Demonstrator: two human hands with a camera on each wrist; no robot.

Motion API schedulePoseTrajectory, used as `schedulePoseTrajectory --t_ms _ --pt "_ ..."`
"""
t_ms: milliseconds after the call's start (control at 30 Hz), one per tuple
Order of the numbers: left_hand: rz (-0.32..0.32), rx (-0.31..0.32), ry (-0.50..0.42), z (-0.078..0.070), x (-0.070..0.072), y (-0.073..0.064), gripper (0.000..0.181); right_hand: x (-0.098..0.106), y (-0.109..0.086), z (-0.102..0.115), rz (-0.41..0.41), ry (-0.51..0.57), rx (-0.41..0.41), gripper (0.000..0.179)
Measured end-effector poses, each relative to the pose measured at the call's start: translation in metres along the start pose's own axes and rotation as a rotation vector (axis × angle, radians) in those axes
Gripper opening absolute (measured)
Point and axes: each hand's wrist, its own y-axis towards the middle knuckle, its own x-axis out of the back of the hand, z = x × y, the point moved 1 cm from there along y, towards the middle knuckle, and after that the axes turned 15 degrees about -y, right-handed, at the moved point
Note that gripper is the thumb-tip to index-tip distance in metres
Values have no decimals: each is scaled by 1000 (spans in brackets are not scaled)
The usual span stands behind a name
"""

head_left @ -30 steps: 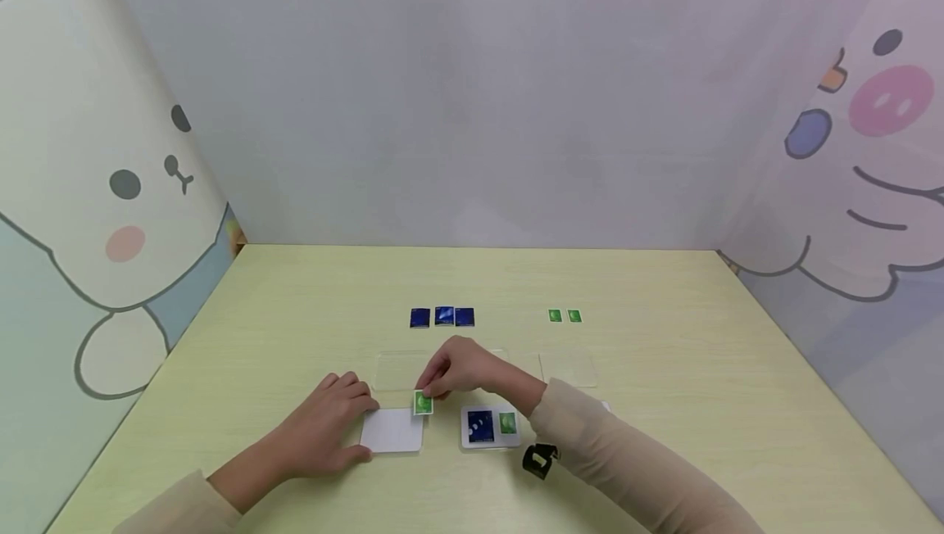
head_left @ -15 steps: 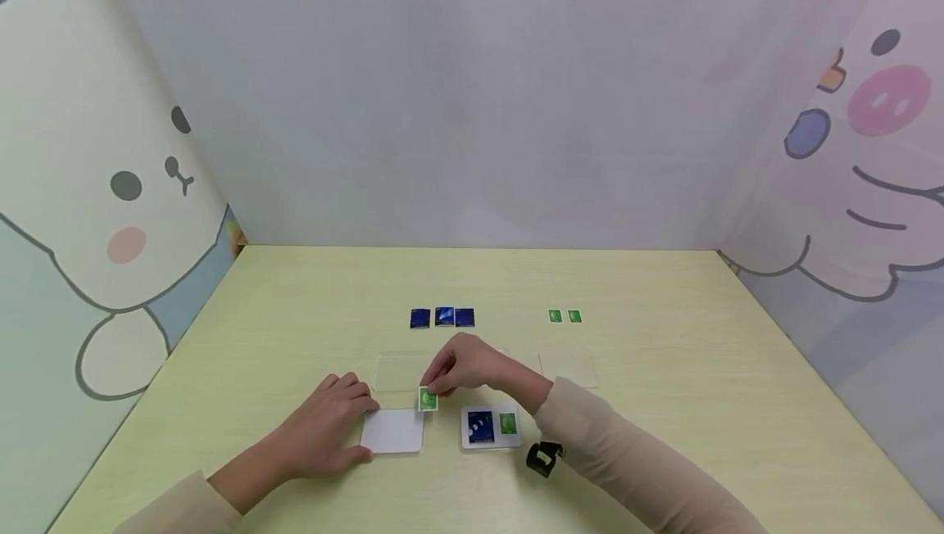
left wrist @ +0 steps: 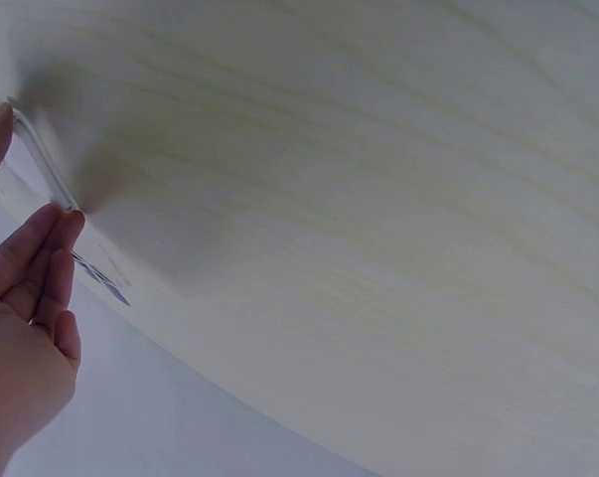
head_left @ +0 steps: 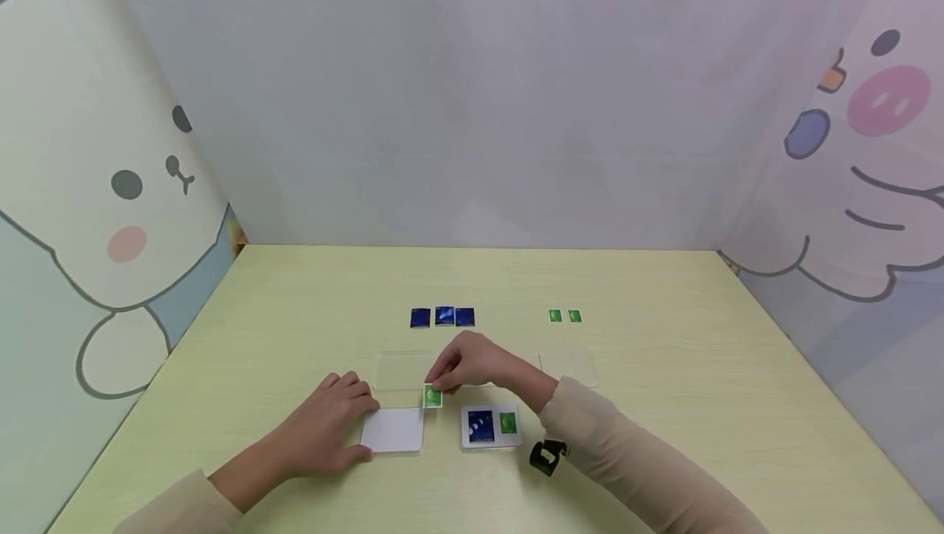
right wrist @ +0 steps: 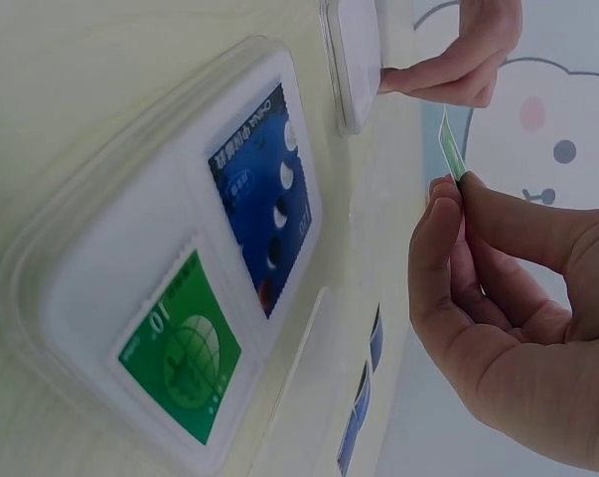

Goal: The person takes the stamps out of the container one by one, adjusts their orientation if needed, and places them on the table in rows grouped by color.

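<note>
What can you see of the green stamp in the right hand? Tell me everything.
The green stamp is a small, flat, thin piece that looks like paper, with a white border and a paler round motif. The right hand pinches it at one end, holding it up off the table. It looks flat, and the right wrist view shows it nearly edge-on. In the head view it appears by the far right corner of the white case.

The left sleeve (head_left: 180,508) and right sleeve (head_left: 637,456) are plain cream. A small black thing (head_left: 546,468) sits by the right one.
</note>
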Motion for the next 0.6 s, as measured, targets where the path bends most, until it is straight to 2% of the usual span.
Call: schedulePoseTrajectory --t_ms 600 --pt "-28 -29 6 0 -1 -2 45 12 -5 -13 3 -31 -7 11"
